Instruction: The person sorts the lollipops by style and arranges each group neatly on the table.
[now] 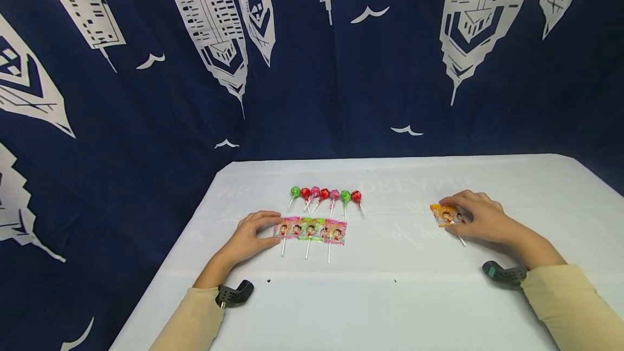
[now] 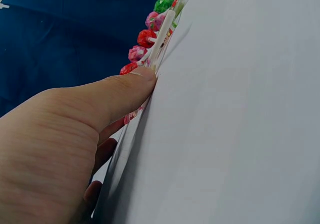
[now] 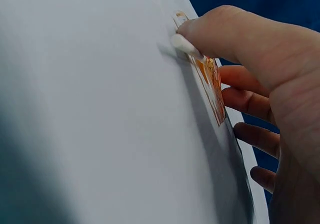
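My left hand [image 1: 252,237] is at the left end of a row of flat wrapped lollipops, with thumb and fingers pinching the edge of a pink-wrapped lollipop [image 1: 284,228]. Beside that one lie a green-wrapped lollipop [image 1: 311,228] and another pink-wrapped lollipop [image 1: 335,232], their wrappers overlapping and their white sticks toward me. Off to the right, my right hand [image 1: 480,216] pinches an orange-wrapped lollipop [image 1: 444,214]. Its white stick [image 3: 185,46] pokes out under the thumb in the right wrist view. Part of that wrapper is hidden by the fingers.
Behind the flat lollipops runs a row of ball lollipops in red, pink and green, including a green ball lollipop [image 1: 345,196] and a red ball lollipop [image 1: 356,196]. The white table [image 1: 370,313] ends at a dark blue curtain [image 1: 312,96]. Small dark specks dot the table.
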Demonstrator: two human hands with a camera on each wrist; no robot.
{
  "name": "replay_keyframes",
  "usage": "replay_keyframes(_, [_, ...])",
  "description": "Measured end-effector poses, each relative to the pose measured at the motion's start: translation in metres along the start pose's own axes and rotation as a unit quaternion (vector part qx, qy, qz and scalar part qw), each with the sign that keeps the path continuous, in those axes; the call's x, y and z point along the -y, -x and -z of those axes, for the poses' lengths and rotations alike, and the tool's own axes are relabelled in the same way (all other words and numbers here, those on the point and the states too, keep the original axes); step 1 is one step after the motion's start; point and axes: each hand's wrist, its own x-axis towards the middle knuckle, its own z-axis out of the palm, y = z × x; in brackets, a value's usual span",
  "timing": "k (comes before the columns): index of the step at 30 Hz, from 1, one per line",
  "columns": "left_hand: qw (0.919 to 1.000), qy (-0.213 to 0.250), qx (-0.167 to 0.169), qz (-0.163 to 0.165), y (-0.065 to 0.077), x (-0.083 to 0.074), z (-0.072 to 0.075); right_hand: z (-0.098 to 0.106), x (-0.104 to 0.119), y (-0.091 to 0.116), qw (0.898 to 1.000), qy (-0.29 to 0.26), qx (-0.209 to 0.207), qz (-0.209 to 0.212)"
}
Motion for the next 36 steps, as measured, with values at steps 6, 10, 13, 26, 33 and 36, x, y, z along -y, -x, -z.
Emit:
replay_keyframes(6, [1.0, -0.001, 0.0, 0.0, 0.001, 0.0, -0.001, -0.002, 0.002, 0.0, 1.0, 0.01, 0.0, -0.004])
replay_keyframes(10, [1.0, -0.004, 0.0, 0.0, 0.001, 0.0, -0.001, -0.003, 0.004, 0.0, 1.0, 0.014, -0.004, -0.003])
replay_keyframes(13, [1.0, -0.006, 0.0, 0.001, 0.001, 0.0, 0.0, -0.003, 0.005, 0.0, 1.0, 0.017, -0.008, 0.002])
replay_keyframes(26, [1.0, -0.005, -0.003, -0.003, -0.007, -0.001, 0.001, 0.004, 0.008, -0.004, 0.999, 0.03, -0.027, 0.001])
replay_keyframes(33, [1.0, 0.002, -0.005, 0.005, -0.005, -0.002, 0.001, 0.004, 0.016, -0.007, 0.999, 0.026, -0.026, 0.016])
replay_keyframes(36, [1.0, 0.001, 0.001, 0.007, -0.002, -0.001, 0.0, 0.001, 0.02, -0.005, 0.999, 0.017, -0.022, 0.023])
